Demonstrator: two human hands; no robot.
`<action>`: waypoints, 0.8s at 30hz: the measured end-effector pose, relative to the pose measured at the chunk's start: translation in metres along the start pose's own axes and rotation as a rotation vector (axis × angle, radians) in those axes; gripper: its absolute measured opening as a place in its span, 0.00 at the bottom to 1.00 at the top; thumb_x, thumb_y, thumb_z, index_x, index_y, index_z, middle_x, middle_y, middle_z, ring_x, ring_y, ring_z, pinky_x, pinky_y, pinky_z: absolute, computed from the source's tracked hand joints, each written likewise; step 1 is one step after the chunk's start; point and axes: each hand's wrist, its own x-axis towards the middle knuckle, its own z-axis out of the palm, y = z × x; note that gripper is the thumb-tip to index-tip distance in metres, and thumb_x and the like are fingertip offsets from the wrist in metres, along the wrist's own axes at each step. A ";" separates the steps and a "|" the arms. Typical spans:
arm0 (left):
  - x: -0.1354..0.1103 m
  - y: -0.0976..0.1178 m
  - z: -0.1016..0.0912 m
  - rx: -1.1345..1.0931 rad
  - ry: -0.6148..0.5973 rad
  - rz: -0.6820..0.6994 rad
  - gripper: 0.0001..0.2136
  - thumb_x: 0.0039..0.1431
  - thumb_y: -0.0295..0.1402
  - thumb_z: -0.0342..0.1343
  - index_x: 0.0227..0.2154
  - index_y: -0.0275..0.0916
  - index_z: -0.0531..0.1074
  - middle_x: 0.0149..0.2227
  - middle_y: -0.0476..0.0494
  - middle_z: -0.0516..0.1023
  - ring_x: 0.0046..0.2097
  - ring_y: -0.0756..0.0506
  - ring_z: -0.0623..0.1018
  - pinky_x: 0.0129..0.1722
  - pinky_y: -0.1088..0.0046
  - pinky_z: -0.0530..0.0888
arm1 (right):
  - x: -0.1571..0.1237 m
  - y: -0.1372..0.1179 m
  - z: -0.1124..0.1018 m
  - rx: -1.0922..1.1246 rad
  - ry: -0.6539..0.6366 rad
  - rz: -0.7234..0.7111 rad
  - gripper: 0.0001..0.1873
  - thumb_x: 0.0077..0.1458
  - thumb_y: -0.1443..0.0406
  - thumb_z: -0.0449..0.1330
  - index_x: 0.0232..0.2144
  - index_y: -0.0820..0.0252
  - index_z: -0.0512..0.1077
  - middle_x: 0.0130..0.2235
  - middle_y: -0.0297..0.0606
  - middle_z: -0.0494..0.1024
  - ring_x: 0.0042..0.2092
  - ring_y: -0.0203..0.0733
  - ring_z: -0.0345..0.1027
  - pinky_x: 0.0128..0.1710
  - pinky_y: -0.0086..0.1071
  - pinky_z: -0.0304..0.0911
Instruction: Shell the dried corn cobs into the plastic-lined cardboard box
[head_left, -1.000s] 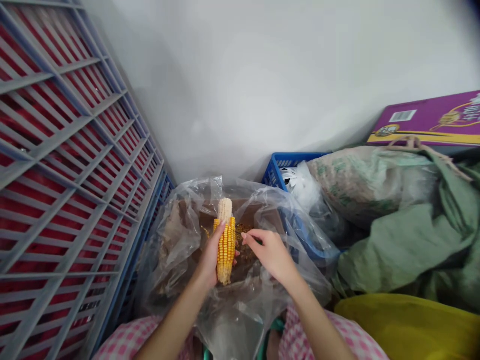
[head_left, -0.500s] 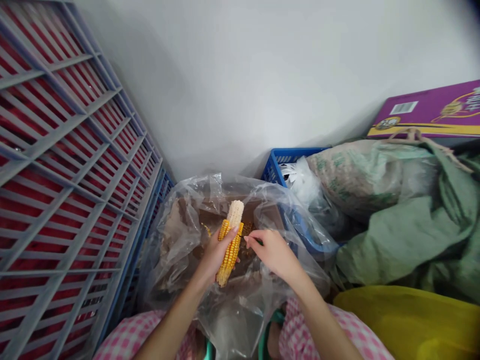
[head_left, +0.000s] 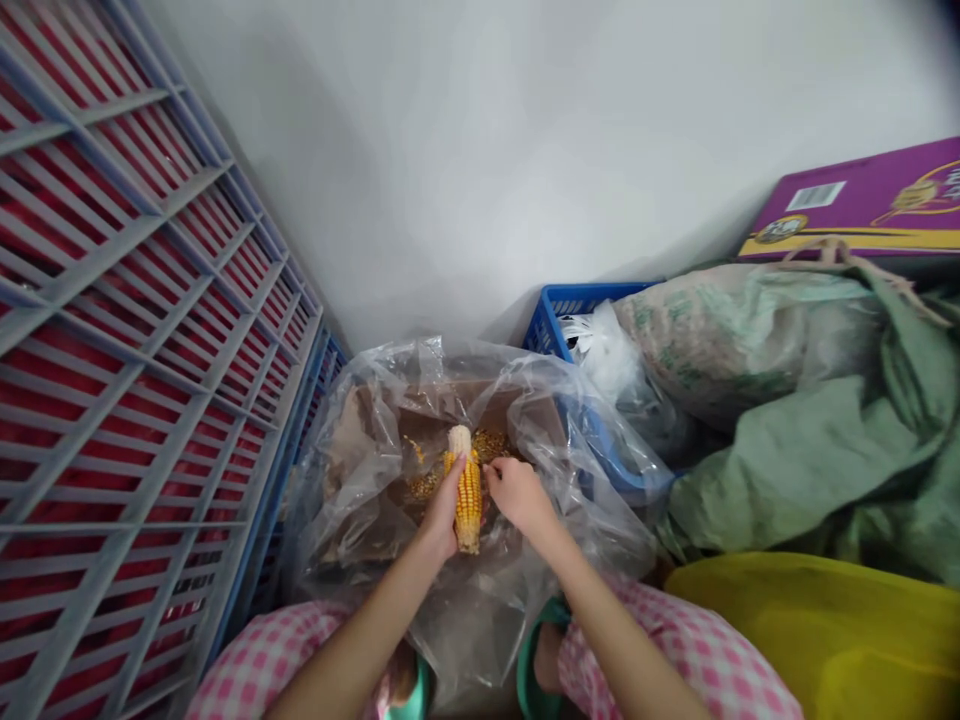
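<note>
- An ear of corn [head_left: 469,495] is held above the middle of a cardboard box [head_left: 541,418]; its pale, kernel-free end is pointed away from the body, and its yellow, kernel-covered length is turned toward it.
- The ear's long axis is set nearly straight out from the body, with the far end leaned slightly left.
- The ear is gripped from its left side by the left hand [head_left: 444,512], with the thumb laid along it near the line where pale cob and yellow kernels are met.
- The right hand [head_left: 520,497] is held just beside the ear's right flank, fingers curled and fingertips drawn together; whether the ear is touched, or anything is pinched, cannot be told.
- The ear is thus placed between the hands, to the right of the left palm and to the left of the right fingertips; the left is the nearer, being wrapped on it.
- Loose kernels [head_left: 491,443] are scattered in the box below.
- The box is draped with clear plastic [head_left: 442,362], and is flanked by a slatted crate [head_left: 202,182] on the left and a blue basket [head_left: 551,297] on the right.
</note>
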 end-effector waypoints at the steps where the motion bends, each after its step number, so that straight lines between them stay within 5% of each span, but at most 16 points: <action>1: 0.000 0.002 -0.001 0.019 0.012 -0.011 0.18 0.52 0.49 0.51 0.31 0.37 0.68 0.18 0.51 0.69 0.17 0.50 0.71 0.16 0.77 0.66 | 0.001 0.003 -0.007 0.002 0.001 -0.009 0.17 0.58 0.64 0.48 0.29 0.62 0.75 0.33 0.48 0.79 0.35 0.43 0.73 0.30 0.29 0.54; 9: -0.015 0.025 0.002 0.116 0.002 0.061 0.21 0.49 0.50 0.53 0.39 0.39 0.67 0.20 0.52 0.69 0.18 0.50 0.72 0.14 0.77 0.67 | 0.000 0.001 -0.040 0.044 0.017 -0.129 0.17 0.58 0.63 0.48 0.27 0.58 0.75 0.28 0.41 0.78 0.30 0.39 0.70 0.27 0.29 0.50; 17: -0.021 0.021 0.007 -0.021 -0.014 0.158 0.17 0.54 0.44 0.52 0.41 0.37 0.69 0.25 0.47 0.75 0.21 0.51 0.74 0.20 0.77 0.70 | -0.010 -0.024 -0.017 -0.098 0.101 -0.018 0.18 0.61 0.64 0.43 0.34 0.60 0.72 0.31 0.46 0.78 0.32 0.45 0.72 0.28 0.30 0.51; 24: -0.020 0.016 0.011 -0.185 -0.007 0.299 0.14 0.53 0.38 0.56 0.40 0.36 0.69 0.34 0.44 0.77 0.34 0.49 0.77 0.35 0.78 0.72 | -0.008 -0.025 0.006 0.094 0.162 -0.002 0.15 0.60 0.66 0.43 0.32 0.60 0.69 0.29 0.42 0.76 0.30 0.40 0.69 0.27 0.28 0.51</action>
